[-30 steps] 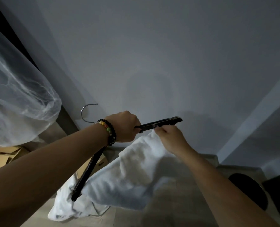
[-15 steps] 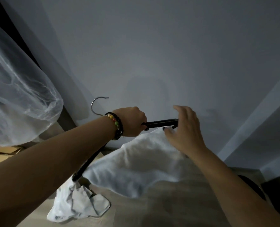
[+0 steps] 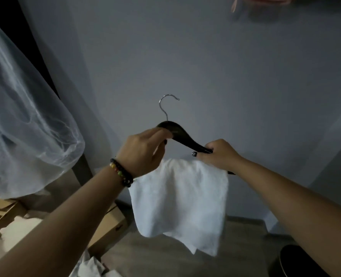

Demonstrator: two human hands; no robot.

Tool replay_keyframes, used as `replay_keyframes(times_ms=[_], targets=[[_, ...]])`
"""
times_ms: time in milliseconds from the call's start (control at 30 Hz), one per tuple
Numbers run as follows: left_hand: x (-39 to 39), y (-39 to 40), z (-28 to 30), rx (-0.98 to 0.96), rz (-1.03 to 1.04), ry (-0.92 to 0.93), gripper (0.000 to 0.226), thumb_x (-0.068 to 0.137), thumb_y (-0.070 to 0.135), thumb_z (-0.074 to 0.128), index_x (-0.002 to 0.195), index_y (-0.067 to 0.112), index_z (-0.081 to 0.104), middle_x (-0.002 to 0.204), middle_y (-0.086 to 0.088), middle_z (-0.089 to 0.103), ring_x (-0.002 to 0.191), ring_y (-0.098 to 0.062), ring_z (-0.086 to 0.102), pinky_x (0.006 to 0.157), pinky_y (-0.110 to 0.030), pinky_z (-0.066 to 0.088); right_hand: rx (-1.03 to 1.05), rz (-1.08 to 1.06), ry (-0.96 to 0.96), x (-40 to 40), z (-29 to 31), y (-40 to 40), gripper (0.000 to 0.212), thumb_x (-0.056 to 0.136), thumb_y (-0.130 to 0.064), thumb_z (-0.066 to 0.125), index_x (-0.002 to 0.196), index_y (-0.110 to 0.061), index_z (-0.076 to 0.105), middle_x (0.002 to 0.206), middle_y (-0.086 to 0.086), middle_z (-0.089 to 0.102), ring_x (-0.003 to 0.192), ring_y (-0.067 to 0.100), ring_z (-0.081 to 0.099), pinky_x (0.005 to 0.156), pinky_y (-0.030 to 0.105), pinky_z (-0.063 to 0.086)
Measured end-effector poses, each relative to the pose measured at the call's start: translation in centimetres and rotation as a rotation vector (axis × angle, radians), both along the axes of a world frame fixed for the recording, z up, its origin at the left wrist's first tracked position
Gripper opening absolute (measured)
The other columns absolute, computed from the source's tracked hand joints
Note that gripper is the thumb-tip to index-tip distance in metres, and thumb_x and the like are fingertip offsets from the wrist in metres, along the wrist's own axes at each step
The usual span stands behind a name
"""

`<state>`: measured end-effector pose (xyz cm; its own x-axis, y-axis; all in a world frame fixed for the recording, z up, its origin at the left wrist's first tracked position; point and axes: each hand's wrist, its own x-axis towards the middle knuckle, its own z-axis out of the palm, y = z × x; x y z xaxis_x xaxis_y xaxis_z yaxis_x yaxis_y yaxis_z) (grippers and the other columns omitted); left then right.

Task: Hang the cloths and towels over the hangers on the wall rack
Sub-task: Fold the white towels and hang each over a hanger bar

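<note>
While the white towel [image 3: 180, 198] hangs draped over the black hanger [image 3: 182, 136], whose long axis runs left-right, left hand [image 3: 143, 150] grips its crown, right hand [image 3: 218, 155] pinches its right arm, steel hook [image 3: 166, 104] pointing up, rack out of view.

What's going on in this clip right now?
A person holds a black hanger up in front of a grey wall, the left hand gripping its neck and the right hand its right shoulder. A white towel is already draped over its bar. The metal hook is free; nothing shows it on the rack yet.
</note>
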<state>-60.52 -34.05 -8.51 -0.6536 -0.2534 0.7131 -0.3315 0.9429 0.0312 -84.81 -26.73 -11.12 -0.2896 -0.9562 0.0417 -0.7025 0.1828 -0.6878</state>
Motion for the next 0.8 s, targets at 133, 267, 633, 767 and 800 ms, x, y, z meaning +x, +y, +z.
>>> replay_keyframes(times_ms=[133,267,633,767,800], targets=[[4.3,-1.8,-4.1,0.412,0.179,0.349,0.019,0.087,0.007,0.053,0.098,0.018,0.063,0.094,0.002,0.069,0.083,-0.013,0.068,0.076,-0.033,0.058,-0.021,-0.094,-0.121,-0.5,2.8,-0.2,0.057,0.070,-0.061,0.071,0.053,-0.017,0.040,0.052,-0.001,0.038,0.046,0.013,0.039,0.052,0.026,0.025],[6.6,-4.8,-5.9,0.935,0.511,0.395,0.017,0.091,0.012,0.060,0.108,0.016,0.060,0.100,0.002,0.064,0.097,-0.018,0.064,0.088,-0.037,0.051,-0.065,-0.101,-0.092,-0.6,7.2,-0.1,0.057,0.074,-0.061,0.069,0.055,-0.016,0.039,0.050,-0.002,0.037,0.042,0.012,0.037,0.050,0.025,0.026],[1.6,-5.8,3.4,1.206,0.089,0.681,0.026,0.098,0.038,0.050,0.096,0.015,0.061,0.082,-0.004,0.063,0.070,-0.020,0.060,0.066,-0.039,0.054,-0.065,0.093,-0.160,-0.5,17.6,1.4,0.022,0.093,-0.017,0.058,0.083,0.000,0.068,0.064,0.010,0.064,0.045,0.019,0.048,0.046,0.027,0.038],[-1.0,-5.3,5.1,1.054,0.099,0.576,0.032,0.097,0.041,0.047,0.105,0.015,0.063,0.086,-0.003,0.063,0.076,-0.020,0.060,0.072,-0.038,0.053,-0.076,0.031,-0.163,0.2,15.7,1.0,0.035,0.097,-0.035,0.051,0.081,-0.005,0.060,0.053,0.002,0.047,0.037,0.013,0.033,0.041,0.020,0.028],[-1.2,-5.1,5.0,1.031,0.097,0.536,0.033,0.098,0.042,0.046,0.108,0.016,0.063,0.089,-0.003,0.064,0.079,-0.020,0.060,0.074,-0.038,0.053,-0.115,-0.023,-0.164,0.0,15.2,0.9,0.038,0.096,-0.039,0.052,0.077,-0.007,0.057,0.052,0.001,0.043,0.037,0.013,0.031,0.041,0.019,0.026]])
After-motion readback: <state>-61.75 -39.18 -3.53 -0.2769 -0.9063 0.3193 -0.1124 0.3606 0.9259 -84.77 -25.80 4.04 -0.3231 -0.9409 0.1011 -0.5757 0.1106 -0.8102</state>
